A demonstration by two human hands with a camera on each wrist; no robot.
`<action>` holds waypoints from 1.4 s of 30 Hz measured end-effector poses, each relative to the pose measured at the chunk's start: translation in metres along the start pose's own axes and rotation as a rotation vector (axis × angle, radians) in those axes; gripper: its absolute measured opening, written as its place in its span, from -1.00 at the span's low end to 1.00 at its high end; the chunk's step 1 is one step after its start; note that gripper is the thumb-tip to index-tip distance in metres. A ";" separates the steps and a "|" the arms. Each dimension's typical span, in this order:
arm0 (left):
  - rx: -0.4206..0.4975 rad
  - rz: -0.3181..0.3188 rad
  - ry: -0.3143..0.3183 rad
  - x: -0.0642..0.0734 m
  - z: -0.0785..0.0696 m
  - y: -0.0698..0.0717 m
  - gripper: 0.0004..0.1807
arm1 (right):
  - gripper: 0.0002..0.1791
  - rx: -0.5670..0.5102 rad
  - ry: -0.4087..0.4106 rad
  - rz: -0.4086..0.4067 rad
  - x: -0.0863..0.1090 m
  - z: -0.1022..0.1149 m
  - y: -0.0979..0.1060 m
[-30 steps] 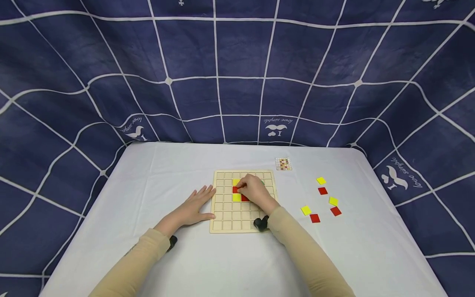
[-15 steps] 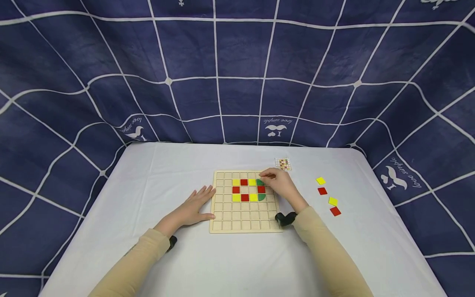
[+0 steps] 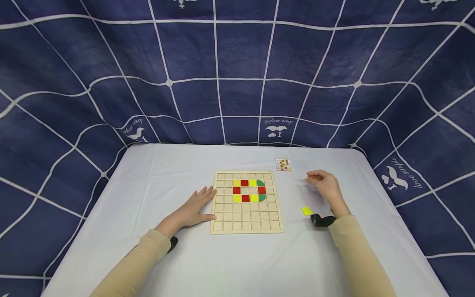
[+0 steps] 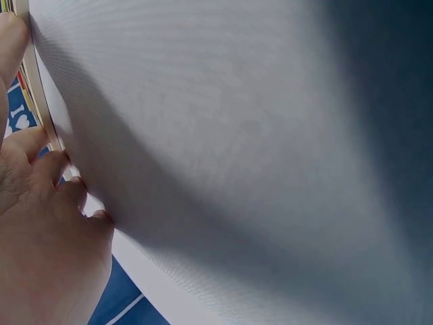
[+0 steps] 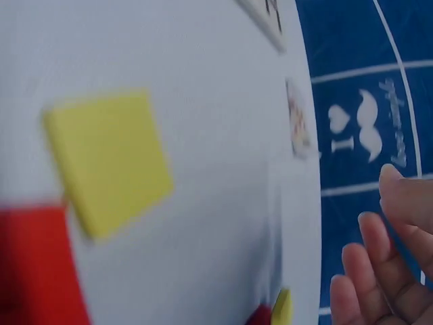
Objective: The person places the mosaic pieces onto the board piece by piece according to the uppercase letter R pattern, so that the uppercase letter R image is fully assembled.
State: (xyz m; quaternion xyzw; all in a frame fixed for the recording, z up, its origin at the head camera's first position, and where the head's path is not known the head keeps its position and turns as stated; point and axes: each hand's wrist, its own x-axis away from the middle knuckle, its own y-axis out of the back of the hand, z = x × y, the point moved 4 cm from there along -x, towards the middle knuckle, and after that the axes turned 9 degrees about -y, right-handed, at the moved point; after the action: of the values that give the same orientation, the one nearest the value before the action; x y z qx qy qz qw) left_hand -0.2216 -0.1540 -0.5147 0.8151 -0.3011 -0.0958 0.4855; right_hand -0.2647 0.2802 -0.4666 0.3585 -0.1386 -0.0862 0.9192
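Observation:
A wooden grid board (image 3: 237, 226) lies on the white table. Yellow, red and green tiles fill a ring of its cells, such as the red tile (image 3: 244, 182) and the rounded green tile (image 3: 260, 182). My left hand (image 3: 192, 209) lies spread, thumb and fingertips at the board's left edge. To the right of the board, my right hand (image 3: 325, 187) hovers over the table with fingers loosely bent. No tile shows between its fingertips (image 5: 374, 230). Below it lies a yellow tile (image 5: 108, 162), close to a red tile (image 5: 37, 271).
A small printed pattern card (image 3: 283, 164) lies beyond the board's upper right corner. More loose tiles, including a yellow tile (image 5: 282, 308) seen edge-on, lie under my right hand, mostly hidden in the head view. A dark blue curtain (image 3: 241, 99) rises behind the table.
My right hand has gone from the board's middle to its upper right corner, then off to the right over the loose tiles. My left hand has stayed in place.

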 end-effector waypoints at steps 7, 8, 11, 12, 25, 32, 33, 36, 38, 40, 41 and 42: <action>-0.001 -0.017 -0.013 0.001 0.000 0.000 0.05 | -0.60 0.092 -0.096 -0.081 0.002 -0.030 0.015; 0.000 -0.016 -0.013 0.001 0.000 0.000 0.05 | -0.59 0.107 -0.110 -0.085 0.002 -0.034 0.015; 0.001 -0.011 -0.012 0.000 0.000 -0.001 0.05 | -0.56 0.145 -0.154 -0.092 0.001 -0.044 0.014; 0.001 -0.009 -0.012 0.000 0.001 -0.001 0.05 | -0.56 0.154 -0.169 -0.093 0.001 -0.047 0.013; -0.004 0.004 0.007 0.000 0.001 0.000 0.06 | -0.56 0.107 -0.307 -0.056 0.001 -0.059 0.007; 0.001 -0.006 0.002 0.000 0.001 -0.001 0.06 | -0.55 0.095 -0.312 -0.043 0.002 -0.056 0.008; 0.001 -0.006 -0.001 0.000 0.001 -0.002 0.06 | -0.57 0.095 -0.297 -0.052 0.003 -0.055 0.009; 0.000 -0.001 0.000 0.000 0.001 -0.002 0.06 | -0.62 0.076 -0.232 -0.082 0.004 -0.049 0.009; 0.002 -0.004 -0.005 0.000 0.001 -0.002 0.06 | -0.64 0.049 -0.187 -0.096 0.005 -0.044 0.009; 0.002 -0.003 -0.004 0.000 0.000 -0.002 0.06 | -0.65 0.012 -0.149 -0.099 0.005 -0.036 0.007; 0.003 -0.004 -0.005 0.000 0.000 -0.002 0.05 | -0.65 -0.007 -0.139 -0.097 0.006 -0.032 0.006; 0.003 -0.006 -0.006 0.000 0.000 -0.001 0.05 | -0.65 -0.019 -0.131 -0.095 0.006 -0.028 0.003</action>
State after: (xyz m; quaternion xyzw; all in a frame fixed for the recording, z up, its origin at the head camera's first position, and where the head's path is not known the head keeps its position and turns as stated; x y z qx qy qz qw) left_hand -0.2210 -0.1533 -0.5156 0.8165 -0.3004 -0.0991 0.4829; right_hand -0.2503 0.2993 -0.4832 0.3496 -0.1803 -0.1542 0.9064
